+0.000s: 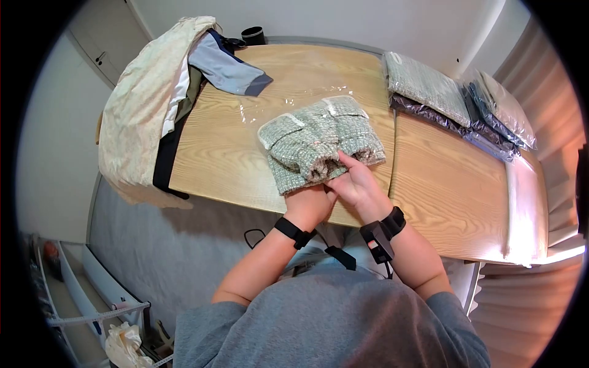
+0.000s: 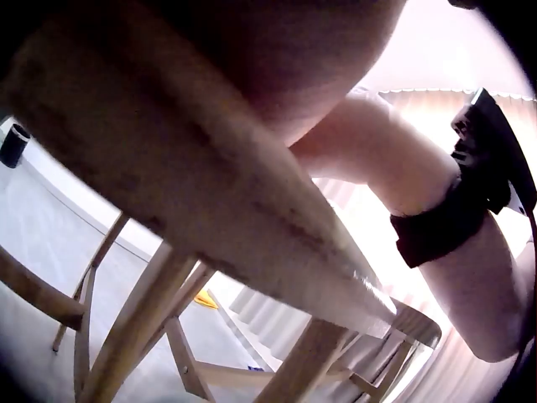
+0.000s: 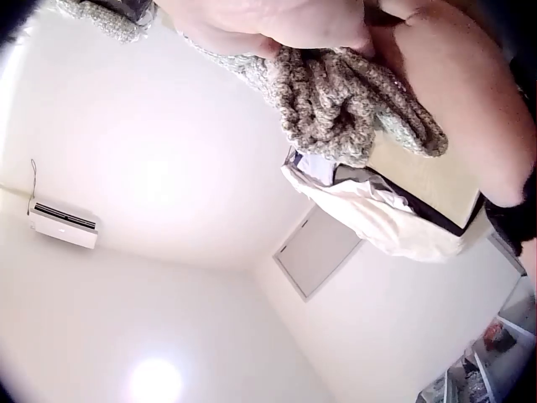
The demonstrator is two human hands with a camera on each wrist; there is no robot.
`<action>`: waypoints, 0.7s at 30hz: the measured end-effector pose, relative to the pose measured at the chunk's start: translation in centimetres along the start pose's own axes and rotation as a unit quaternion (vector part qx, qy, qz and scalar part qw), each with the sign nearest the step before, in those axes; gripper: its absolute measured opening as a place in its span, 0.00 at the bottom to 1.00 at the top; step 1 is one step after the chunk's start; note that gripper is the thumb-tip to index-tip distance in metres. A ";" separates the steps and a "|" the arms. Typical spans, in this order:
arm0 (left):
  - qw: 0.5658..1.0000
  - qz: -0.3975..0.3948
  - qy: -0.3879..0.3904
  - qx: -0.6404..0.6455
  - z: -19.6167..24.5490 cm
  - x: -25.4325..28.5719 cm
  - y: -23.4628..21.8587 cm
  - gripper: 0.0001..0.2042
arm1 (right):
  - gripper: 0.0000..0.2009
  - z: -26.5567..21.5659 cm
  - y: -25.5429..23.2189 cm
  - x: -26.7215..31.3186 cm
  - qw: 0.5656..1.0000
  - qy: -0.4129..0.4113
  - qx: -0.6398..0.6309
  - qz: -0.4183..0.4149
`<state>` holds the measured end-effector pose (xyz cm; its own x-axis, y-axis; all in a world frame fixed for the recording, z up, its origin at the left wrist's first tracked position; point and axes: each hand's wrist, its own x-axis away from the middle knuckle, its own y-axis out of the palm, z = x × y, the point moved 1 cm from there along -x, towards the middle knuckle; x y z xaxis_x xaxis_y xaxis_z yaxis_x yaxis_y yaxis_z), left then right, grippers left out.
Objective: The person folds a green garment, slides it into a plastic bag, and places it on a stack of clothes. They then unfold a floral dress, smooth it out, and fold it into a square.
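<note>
A folded green-and-white tweed garment (image 1: pixel 322 138) with pale trim lies near the front edge of the wooden table (image 1: pixel 227 153). Its near side is bunched into dark, puckered folds. My right hand (image 1: pixel 359 190) is turned palm up and holds this bunched edge, thumb on top and fingers beneath. Close beside it, my left hand (image 1: pixel 310 202) reaches under the garment, its fingers mostly hidden, so I cannot tell how they lie. In the right wrist view the gathered tweed (image 3: pixel 327 105) hangs just below the right hand (image 3: pixel 285 21).
Clear plastic film (image 1: pixel 294 98) glints behind the garment. Cream and grey clothes (image 1: pixel 141 116) drape over the table's left end. Bagged folded garments (image 1: pixel 429 86) are stacked at the right back, with clear plastic sheets (image 1: pixel 526 208) at the right edge. A dark cup (image 1: pixel 253 35) stands behind.
</note>
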<state>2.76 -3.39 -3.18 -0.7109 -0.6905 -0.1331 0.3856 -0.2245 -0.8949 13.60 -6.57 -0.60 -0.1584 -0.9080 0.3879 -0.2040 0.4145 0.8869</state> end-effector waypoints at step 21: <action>0.990 0.066 0.077 -0.103 1.0 4.8 -1.4 0.28 | 0.19 0.3 -1.0 1.1 0.998 0.009 0.056 -0.016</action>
<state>-0.59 -7.03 -2.16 -0.7497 -0.5883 -0.3030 0.3640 0.0157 -0.9313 13.31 -7.99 -1.15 -0.1327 -0.9218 0.3643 -0.3163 0.3877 0.8658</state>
